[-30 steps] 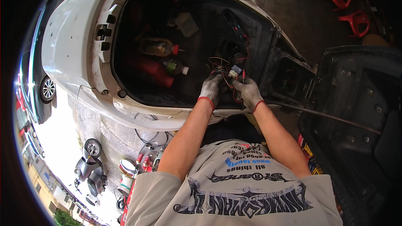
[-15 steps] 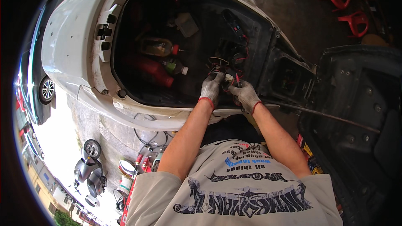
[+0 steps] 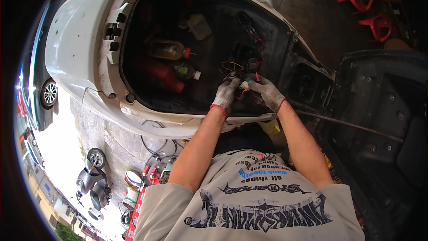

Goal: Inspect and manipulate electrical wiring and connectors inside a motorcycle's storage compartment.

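White connector (image 3: 244, 85) is positioned in the bin (image 3: 196, 98) between the left hand (image 3: 226, 94), whose grasp cannot be told, and the nearer right hand (image 3: 269, 93), by which a red probe (image 3: 257, 76) is gripped.

Upside-down printed lettering (image 3: 263, 217) in black, blue and red runs across the person's grey T-shirt (image 3: 178, 214).

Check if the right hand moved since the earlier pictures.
Yes: judged against the white bottle cap, the right hand has shifted up the picture and slightly right.
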A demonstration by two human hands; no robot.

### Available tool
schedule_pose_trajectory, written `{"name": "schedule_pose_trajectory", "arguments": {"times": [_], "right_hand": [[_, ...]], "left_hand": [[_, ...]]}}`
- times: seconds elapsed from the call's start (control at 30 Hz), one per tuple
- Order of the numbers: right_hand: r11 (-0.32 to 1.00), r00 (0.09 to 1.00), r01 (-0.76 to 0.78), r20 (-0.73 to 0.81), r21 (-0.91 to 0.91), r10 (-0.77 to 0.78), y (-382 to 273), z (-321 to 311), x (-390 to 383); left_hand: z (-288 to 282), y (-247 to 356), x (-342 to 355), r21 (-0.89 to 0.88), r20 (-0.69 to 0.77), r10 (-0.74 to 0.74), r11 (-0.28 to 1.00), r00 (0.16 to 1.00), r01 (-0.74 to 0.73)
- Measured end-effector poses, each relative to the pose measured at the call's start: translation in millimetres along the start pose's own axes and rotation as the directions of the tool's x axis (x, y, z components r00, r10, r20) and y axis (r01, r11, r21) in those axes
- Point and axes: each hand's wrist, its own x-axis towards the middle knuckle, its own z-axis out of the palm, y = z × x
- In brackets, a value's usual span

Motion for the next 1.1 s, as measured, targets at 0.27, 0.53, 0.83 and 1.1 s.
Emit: {"name": "schedule_pose_trajectory", "arguments": {"times": [0.27,0.53,0.83,1.1], "right_hand": [[0.961,0.996,0.065,0.072,-0.271,-0.047,9,-9,-6],[0.438,0.683,0.416,-0.044,-0.797,-0.729,44,12,-15],[0.319,0.546,0.430,-0.038,-0.844,-0.837,52,9,-22],[0.331,0.552,0.445,-0.036,-0.832,-0.833,49,9,-24]], "left_hand": [[6,6,-9,0.035,-0.064,-0.039,0.999,0.997,0.042],[0,-4,3,0.079,-0.010,0.049,0.996,0.999,-0.048],[13,9,-12,0.289,0.019,-0.022,0.957,1.000,0.015],[11,4,-11,0.254,0.047,0.034,0.966,0.998,-0.045]]}}
